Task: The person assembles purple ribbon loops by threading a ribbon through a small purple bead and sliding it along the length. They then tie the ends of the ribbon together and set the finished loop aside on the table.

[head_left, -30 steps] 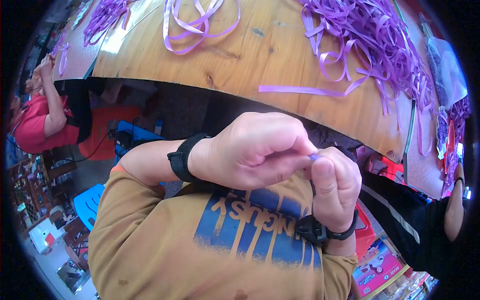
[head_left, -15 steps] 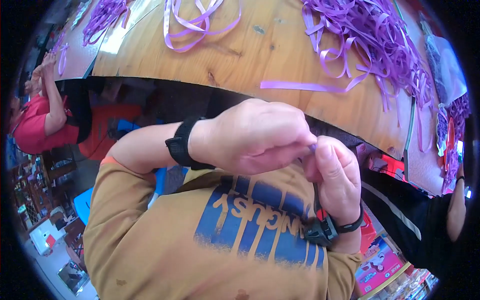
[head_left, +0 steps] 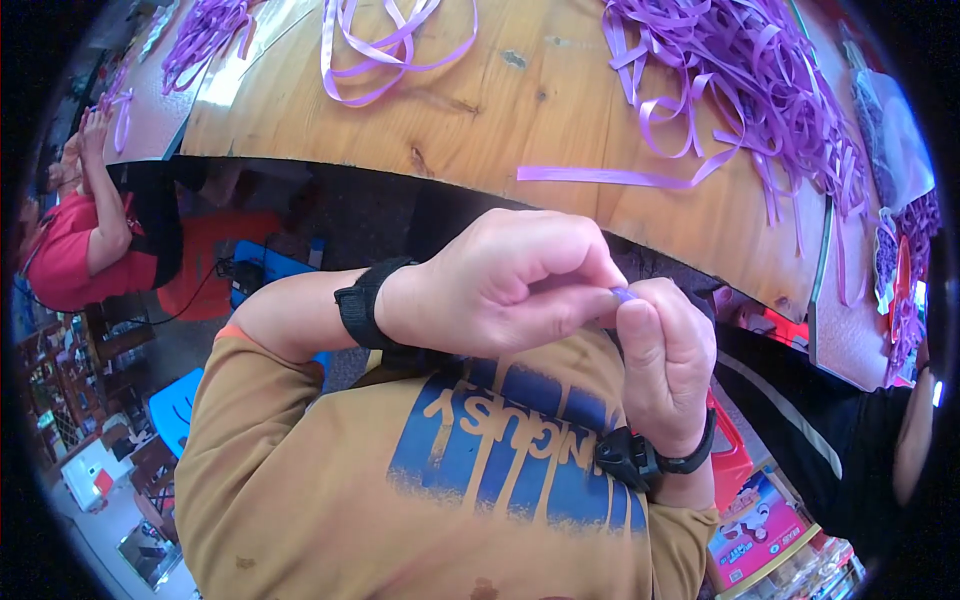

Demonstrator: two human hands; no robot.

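Observation:
Close in front of my chest, both hands meet fingertip to fingertip just off the table's near edge. My left hand [head_left: 510, 285] is closed in a pinch, with a gap between its curled forefinger and thumb. A small bit of purple ribbon [head_left: 623, 295] shows between the fingertips. My right hand [head_left: 665, 345] is closed as well, its thumb pressed against the bent forefinger at the ribbon's other side. Most of that ribbon is hidden by my fingers. Beyond them, a single purple ribbon end [head_left: 590, 174] lies flat along the table's near edge.
A big tangled heap of purple ribbon [head_left: 770, 90] covers the right of the wooden table [head_left: 480, 130]. Loose ribbon loops [head_left: 400, 55] lie farther left. At far left sits a person in a red shirt [head_left: 75, 255]; another person's dark clothing [head_left: 800, 420] shows at right.
My left fingers have arched, opening a gap between forefinger and thumb. More of the purple ribbon shows between the fingertips. My right hand has dropped slightly.

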